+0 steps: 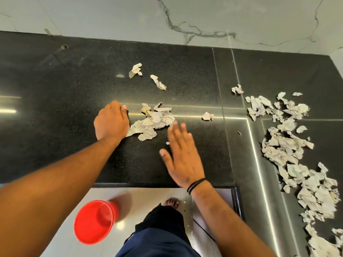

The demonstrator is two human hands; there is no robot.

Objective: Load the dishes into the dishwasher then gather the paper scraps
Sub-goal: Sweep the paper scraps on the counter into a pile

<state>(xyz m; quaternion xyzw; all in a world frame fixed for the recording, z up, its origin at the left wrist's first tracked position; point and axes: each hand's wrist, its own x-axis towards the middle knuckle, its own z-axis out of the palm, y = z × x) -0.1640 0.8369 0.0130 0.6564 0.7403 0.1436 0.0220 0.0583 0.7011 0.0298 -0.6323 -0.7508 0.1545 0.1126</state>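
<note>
Black speckled stone forms the table (pixel 74 101), set against a pale veined marble wall (pixel 204 15), with paper scraps strewn across it. No dishes or dishwasher are in view, so the step in hand looks like the second one, gathering the paper. A small heap of scraps (pixel 156 121) lies between the hands: the left hand (pixel 111 123) rests on the table at the heap's left edge, fingers curled under and touching the nearest piece, though whether it pinches anything cannot be told; the right hand (pixel 182 156) is spread flat, fingers straight, just right of the heap. Two loose scraps (pixel 144 75) lie farther back, one scrap (pixel 207 115) sits to the right, and a long drift of scraps (pixel 289 145) runs down the right side. A red cup (pixel 94 221) sits on the floor below. Next, the hands probably need to close on the heap, then sweep in the strays.
</note>
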